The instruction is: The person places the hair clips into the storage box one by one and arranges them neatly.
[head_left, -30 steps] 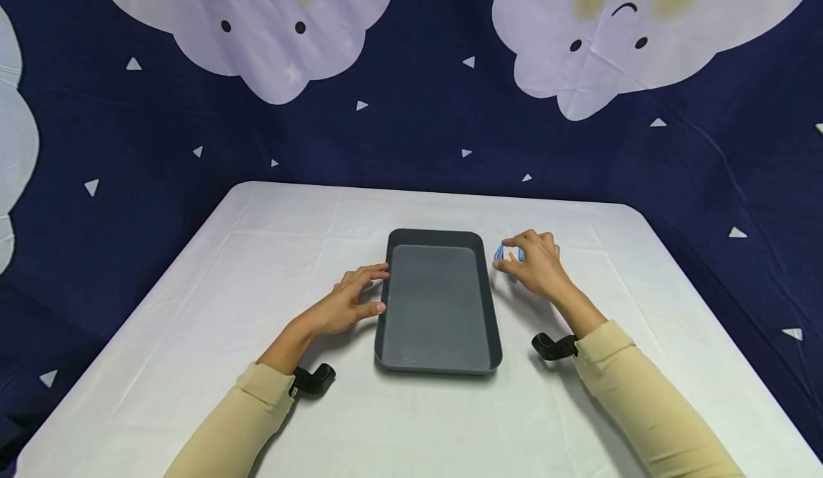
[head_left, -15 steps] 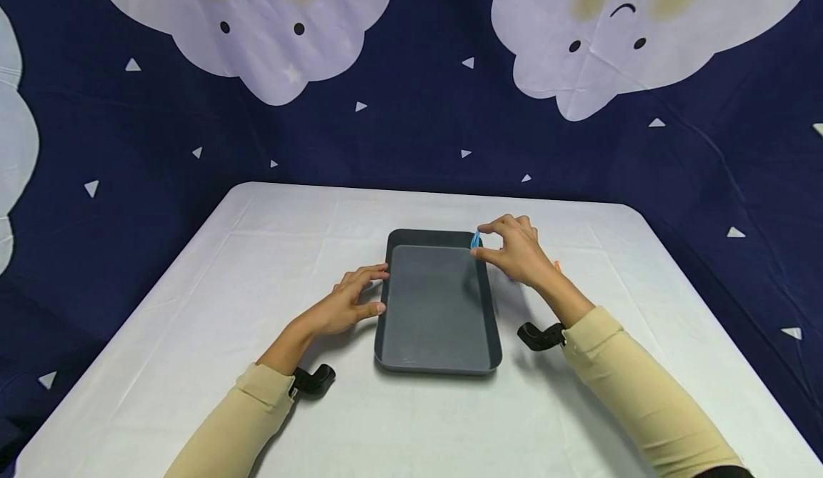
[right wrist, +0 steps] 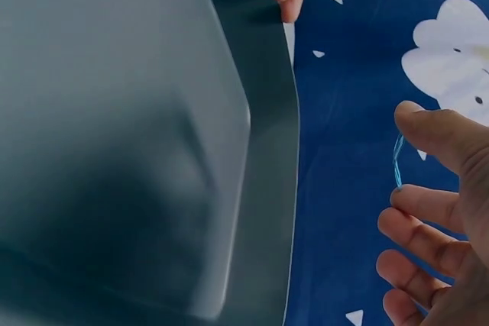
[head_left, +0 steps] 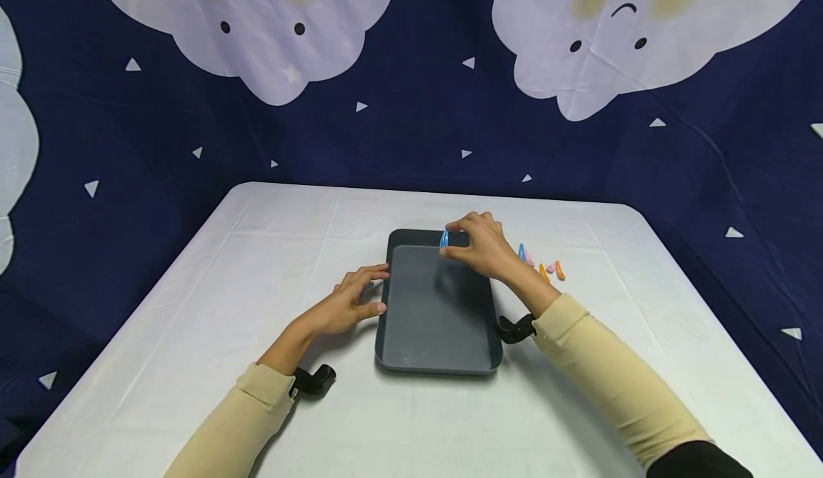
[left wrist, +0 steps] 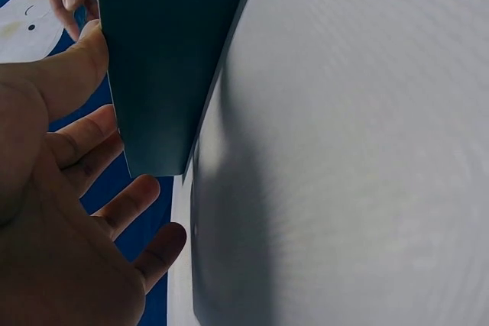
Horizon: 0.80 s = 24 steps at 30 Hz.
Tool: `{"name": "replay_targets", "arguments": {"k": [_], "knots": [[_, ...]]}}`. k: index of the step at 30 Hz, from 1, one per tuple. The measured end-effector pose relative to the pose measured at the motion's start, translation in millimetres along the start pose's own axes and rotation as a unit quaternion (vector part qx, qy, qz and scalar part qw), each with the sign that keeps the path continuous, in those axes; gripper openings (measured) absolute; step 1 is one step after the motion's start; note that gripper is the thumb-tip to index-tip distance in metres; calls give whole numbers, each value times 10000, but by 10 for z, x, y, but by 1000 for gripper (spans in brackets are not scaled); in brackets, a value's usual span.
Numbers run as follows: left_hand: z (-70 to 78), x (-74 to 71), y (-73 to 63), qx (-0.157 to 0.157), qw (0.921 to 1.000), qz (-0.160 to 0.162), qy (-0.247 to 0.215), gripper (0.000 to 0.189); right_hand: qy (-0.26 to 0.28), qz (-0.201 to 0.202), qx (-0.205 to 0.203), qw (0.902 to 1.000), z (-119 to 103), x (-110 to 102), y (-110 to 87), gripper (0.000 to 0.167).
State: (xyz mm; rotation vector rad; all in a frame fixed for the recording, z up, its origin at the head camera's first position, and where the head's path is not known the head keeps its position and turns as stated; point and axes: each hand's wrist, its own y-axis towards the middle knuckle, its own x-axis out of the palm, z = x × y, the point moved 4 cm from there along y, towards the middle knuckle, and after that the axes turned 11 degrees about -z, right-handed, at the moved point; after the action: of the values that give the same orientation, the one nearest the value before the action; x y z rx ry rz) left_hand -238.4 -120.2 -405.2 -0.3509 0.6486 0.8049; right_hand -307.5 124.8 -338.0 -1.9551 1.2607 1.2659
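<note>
A dark grey rectangular tray [head_left: 432, 321] lies on the white-covered table, its long sides pointing away from me. Along its left rim rests my left hand [head_left: 343, 305], with thumb and fingertips spread against the wall. My right hand [head_left: 481, 248] is above the tray's far end and pinches a slim blue hair clip [head_left: 444, 239] endwise between thumb and index finger. In the right wrist view the clip [right wrist: 397, 160] appears as a thin, bowed light-blue strip, and the other fingers curve below it without holding anything.
Right of the tray lie several small clips: a blue clip [head_left: 521, 251], a pink clip [head_left: 529, 257] and an orange clip [head_left: 560, 271] among them. The right forearm reaches over the tray's right rim. A dark blue cloud-patterned cloth [head_left: 418, 128] hangs behind the table.
My right hand has moved left from beside the tray to over its far end, carrying the blue hair clip. The clips at the right have come into sight. The left hand stays put.
</note>
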Motion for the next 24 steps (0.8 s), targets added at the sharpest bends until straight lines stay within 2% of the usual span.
{"name": "replay_targets", "arguments": {"k": [8, 24], "knots": [[-1, 7, 9, -19, 10000, 29, 22, 57, -66, -174, -201, 9996, -77, 153, 159, 51], [11, -1, 0, 28, 10000, 20, 28, 57, -37, -670, -58, 9977, -208, 471, 367, 50]]}}
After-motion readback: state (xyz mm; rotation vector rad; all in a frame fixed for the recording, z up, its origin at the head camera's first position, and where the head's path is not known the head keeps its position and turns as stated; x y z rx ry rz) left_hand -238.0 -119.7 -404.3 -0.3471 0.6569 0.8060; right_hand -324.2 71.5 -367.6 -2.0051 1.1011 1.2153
